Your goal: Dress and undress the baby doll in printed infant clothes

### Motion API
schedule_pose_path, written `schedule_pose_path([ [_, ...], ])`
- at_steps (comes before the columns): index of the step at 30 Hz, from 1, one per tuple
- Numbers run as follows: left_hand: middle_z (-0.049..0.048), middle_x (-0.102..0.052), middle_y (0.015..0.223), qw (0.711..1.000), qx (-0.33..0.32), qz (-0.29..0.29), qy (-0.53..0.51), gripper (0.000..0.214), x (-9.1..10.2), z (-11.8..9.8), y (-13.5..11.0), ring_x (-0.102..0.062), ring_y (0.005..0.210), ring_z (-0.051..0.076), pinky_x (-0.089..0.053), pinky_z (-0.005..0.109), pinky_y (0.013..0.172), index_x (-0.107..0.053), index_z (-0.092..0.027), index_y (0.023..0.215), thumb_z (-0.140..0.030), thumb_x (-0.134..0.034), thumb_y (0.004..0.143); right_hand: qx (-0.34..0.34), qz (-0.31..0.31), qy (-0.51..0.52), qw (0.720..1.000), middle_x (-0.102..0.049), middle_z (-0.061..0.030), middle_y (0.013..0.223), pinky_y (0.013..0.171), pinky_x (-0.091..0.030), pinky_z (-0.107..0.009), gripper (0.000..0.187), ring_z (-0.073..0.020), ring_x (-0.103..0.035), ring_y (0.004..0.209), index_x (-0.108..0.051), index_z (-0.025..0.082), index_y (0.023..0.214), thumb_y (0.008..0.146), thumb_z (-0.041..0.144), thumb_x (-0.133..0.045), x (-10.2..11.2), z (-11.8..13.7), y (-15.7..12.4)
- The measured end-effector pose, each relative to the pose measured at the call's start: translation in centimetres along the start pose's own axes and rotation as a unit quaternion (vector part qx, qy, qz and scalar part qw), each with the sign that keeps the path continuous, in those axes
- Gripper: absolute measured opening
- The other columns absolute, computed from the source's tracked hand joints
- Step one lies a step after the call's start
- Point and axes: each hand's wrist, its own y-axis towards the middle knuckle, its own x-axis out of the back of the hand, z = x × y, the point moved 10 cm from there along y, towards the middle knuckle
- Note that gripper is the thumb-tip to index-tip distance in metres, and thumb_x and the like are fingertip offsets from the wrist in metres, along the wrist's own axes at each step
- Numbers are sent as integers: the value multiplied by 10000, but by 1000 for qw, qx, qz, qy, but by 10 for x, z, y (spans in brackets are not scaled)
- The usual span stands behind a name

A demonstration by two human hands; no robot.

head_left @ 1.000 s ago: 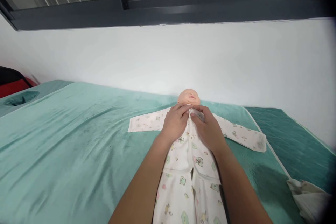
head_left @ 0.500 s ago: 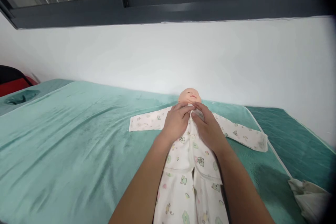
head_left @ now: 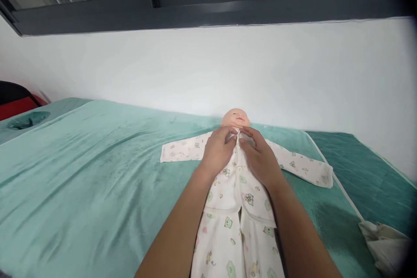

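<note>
A baby doll [head_left: 236,118] lies on its back on a teal blanket [head_left: 81,173], dressed in a white romper [head_left: 239,221] printed with small animals, sleeves spread out to both sides. My left hand [head_left: 219,150] and my right hand [head_left: 259,154] rest side by side on the doll's chest just below the chin. The fingers of both hands are pinched on the two front edges of the romper at the collar.
A white wall and a dark window frame [head_left: 208,6] with bars rise behind the bed. A crumpled pale cloth [head_left: 382,243] lies at the lower right on a darker green blanket [head_left: 368,173]. Something red and black [head_left: 16,102] sits at the far left.
Both hands have stayed at the collar, with the fingertips drawing slightly closer together and a little upward. The doll and romper have hardly shifted.
</note>
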Motion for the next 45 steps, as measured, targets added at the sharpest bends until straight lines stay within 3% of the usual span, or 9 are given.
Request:
schedule_pose_path([
  [2, 13, -677, 1090, 1000, 3, -4, -6, 167, 1, -1, 0, -601, 1063, 201, -472, 348, 943, -642, -255, 962, -218, -492, 899, -13, -16, 17, 1000, -640, -4, 1292, 1006, -426, -424, 337, -246, -561, 1203, -603, 326, 1209, 886, 391, -533, 4, -1, -1],
  [4, 10, -678, 1060, 1000, -4, 2, -15, 152, 1, -4, 0, -600, 1067, 197, -457, 348, 961, -636, -244, 890, -193, -493, 884, -46, -28, 50, 997, -671, -3, 1236, 810, -501, -362, 269, -228, -630, 1026, -633, 308, 1103, 868, 412, -555, 6, -6, -2],
  [6, 7, -673, 1115, 999, -2, 15, -38, 148, 0, -5, -1, -582, 1137, 197, -425, 351, 1018, -642, -241, 858, -181, -507, 869, -84, -31, 88, 992, -666, -2, 1255, 573, -466, -296, 234, -195, -642, 825, -644, 285, 998, 849, 451, -573, 6, -11, -5],
  [8, 7, -647, 1224, 997, 11, 41, -69, 125, -2, -4, -2, -540, 1236, 206, -385, 356, 1077, -655, -239, 844, -208, -536, 864, -94, -33, 109, 989, -652, 5, 1285, 475, -405, -266, 229, -184, -631, 779, -651, 266, 901, 838, 476, -584, 7, -10, -6],
  [13, -4, -541, 1427, 983, 17, 130, -132, 140, -3, -7, -8, -450, 1368, 226, -288, 376, 1166, -703, -248, 874, -254, -563, 876, -30, -49, 105, 993, -695, 21, 1198, 733, -486, -284, 239, -223, -610, 1100, -653, 236, 662, 844, 379, -591, 14, 4, -5],
  [19, 5, -455, 1515, 970, 23, 182, -157, 169, -4, -7, -12, -393, 1421, 248, -253, 394, 1189, -742, -269, 966, -355, -627, 876, -7, -49, 105, 993, -711, 20, 1169, 959, -433, -333, 268, -225, -612, 1144, -674, 245, 621, 853, 347, -587, 16, 6, -5],
  [26, 18, -452, 1519, 973, 33, 157, -164, 117, -5, 0, -11, -394, 1422, 257, -304, 422, 1165, -728, -254, 908, -336, -672, 845, -17, -34, 93, 995, -686, 23, 1225, 704, -502, -315, 289, -261, -604, 1141, -693, 259, 637, 853, 411, -575, 14, 9, -6],
  [37, 9, -546, 1431, 979, -5, 147, -138, 18, -4, -17, -9, -467, 1366, 213, -334, 372, 1149, -670, -232, 830, -248, -664, 828, -20, -40, 102, 994, -681, -25, 1229, 542, -430, -261, 296, -247, -612, 1055, -631, 218, 682, 862, 439, -550, 13, 7, -5],
  [45, 21, -578, 1382, 980, -15, 142, -137, 51, -6, -18, -8, -438, 1391, 205, -320, 368, 1158, -639, -225, 794, -251, -672, 823, -14, -29, 108, 994, -672, -19, 1231, 552, -440, -273, 307, -235, -622, 1012, -634, 213, 657, 865, 427, -563, 10, 7, -5],
])
